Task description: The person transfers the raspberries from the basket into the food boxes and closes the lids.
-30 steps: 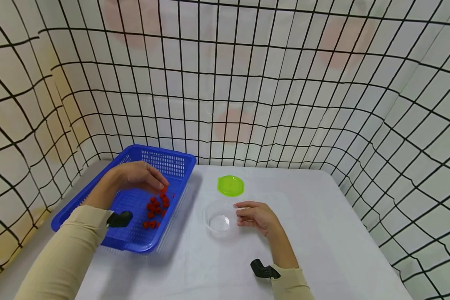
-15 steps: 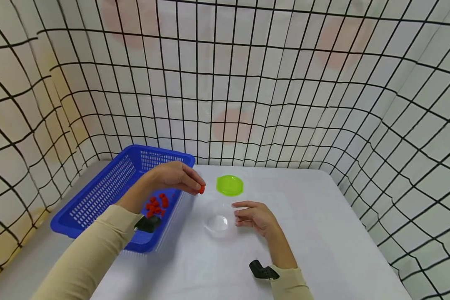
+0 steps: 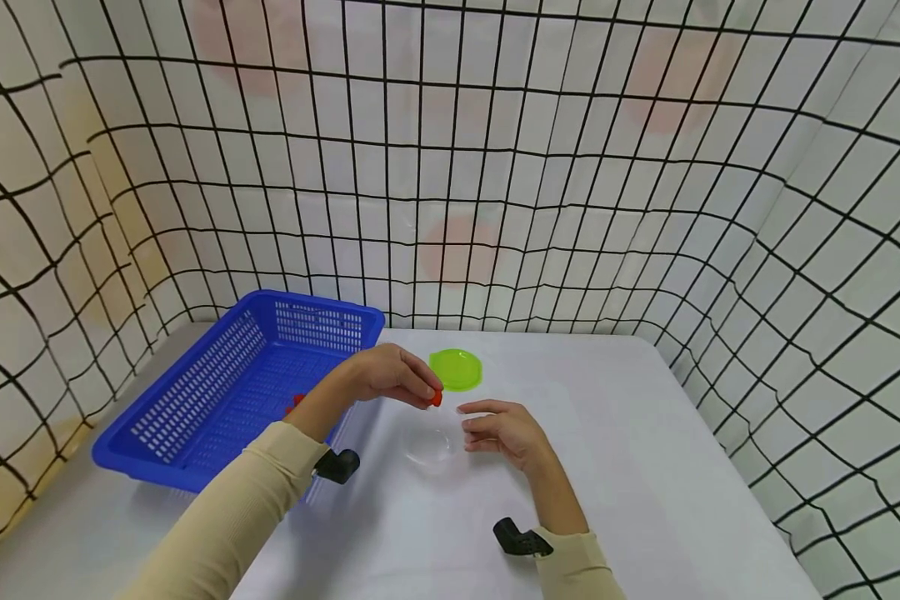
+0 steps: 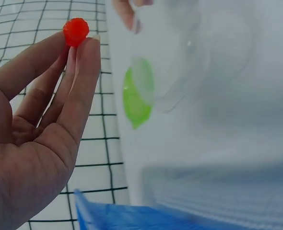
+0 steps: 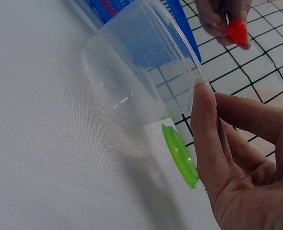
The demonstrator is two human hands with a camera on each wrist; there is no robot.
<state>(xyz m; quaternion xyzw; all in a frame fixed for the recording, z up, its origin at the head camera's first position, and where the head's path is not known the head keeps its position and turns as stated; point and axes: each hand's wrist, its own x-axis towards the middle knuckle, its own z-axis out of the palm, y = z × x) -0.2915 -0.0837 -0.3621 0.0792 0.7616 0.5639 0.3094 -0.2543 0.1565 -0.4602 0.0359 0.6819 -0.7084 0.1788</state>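
My left hand (image 3: 390,373) pinches a small red bumpy piece (image 4: 76,32) between thumb and fingertips. It holds the piece in the air, just behind and above a clear plastic tub (image 3: 427,450). On the tub's right side, my right hand (image 3: 506,433) pinches the rim between thumb and finger, as the right wrist view shows. The tub (image 5: 127,81) stands without its lid on the white table, and no contents show through its wall. Behind it lies a green lid (image 3: 456,370). More red pieces (image 3: 297,402) lie in the blue basket, mostly hidden by my left forearm.
The blue plastic basket (image 3: 180,477) stands at the left of the white-covered table (image 3: 630,467). Black netting (image 3: 555,204) over white sheeting closes off the back and both sides.
My left hand has lifted the red piece out of the basket and carried it right, over to the tub. The right hand has stayed at the tub's rim.
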